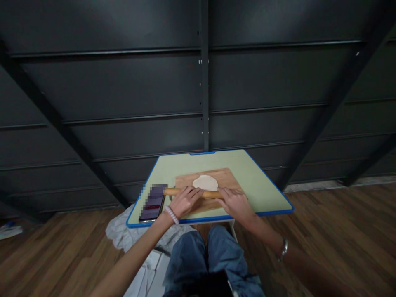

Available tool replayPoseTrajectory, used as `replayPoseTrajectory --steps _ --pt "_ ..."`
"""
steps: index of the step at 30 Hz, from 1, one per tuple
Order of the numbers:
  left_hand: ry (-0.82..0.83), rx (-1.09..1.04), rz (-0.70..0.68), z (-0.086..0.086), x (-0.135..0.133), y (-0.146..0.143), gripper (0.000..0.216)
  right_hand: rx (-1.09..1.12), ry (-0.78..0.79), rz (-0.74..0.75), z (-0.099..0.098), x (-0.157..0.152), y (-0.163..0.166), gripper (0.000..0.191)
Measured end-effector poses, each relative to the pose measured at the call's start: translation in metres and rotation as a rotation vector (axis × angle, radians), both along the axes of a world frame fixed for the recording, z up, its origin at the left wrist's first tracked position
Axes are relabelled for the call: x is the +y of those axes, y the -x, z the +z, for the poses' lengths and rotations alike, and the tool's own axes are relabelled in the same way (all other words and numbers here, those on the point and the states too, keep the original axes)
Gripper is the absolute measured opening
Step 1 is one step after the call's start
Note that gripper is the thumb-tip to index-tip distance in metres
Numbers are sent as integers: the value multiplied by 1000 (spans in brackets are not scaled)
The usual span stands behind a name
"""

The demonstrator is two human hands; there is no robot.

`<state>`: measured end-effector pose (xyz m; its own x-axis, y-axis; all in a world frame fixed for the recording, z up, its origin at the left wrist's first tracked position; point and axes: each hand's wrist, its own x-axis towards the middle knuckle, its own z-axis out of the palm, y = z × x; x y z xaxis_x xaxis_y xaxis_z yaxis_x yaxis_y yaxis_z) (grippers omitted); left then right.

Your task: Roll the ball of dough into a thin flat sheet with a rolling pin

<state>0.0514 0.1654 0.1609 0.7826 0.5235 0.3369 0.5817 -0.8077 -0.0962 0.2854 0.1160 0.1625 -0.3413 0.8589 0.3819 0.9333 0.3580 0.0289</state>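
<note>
Two bare hands hold the wooden rolling pin [211,194], which lies across the near side of the flat dough [206,182] on the cutting board [227,175]. On the left hand [185,201] we see the fingers held together and closed over the pin; on the right hand [234,203] they bend over its other end. We cannot tell how far either thumb wraps underneath.

We judge the pin stiff, smooth and fairly light, best held near both ends with even pressure. The dough looks soft and easily stretched or torn, so we would lift it with flat fingers spread beneath, rather than pinch its edge.

Its surface is pale and smooth, its outline rounded; we cannot tell whether more lies hidden under the pin. The board is brown, grained wood with straight edges, set on a pale green table [262,194] with a blue rim. The pin's left end reaches the edge of a flat, glossy phone [158,208]. A beaded bracelet [172,215] circles the left wrist, a shiny metal bangle [284,248] the right forearm.
</note>
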Motion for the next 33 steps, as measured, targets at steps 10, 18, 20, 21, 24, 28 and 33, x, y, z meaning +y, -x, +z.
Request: replayPoseTrajectory --steps 10,18,20,21,24,28,33 --pt "-75 -185 53 50 8 -28 38 577 178 -88 12 43 -3 33" --pt "360 -91 50 -18 42 -43 87 1712 460 132 -11 98 4 39" --pt "379 -48 63 -27 48 -46 93 1790 465 157 -14 102 4 40" --pt "372 -38 69 -29 50 -48 93 1822 463 166 -15 103 3 39" --pt "321 -22 88 -34 53 -50 88 1927 459 191 -20 106 0 38" --pt "161 32 87 -39 53 -51 78 2016 474 255 -25 106 -2 35" --pt "-33 162 44 -42 52 -58 55 2071 500 246 -30 109 -2 38"
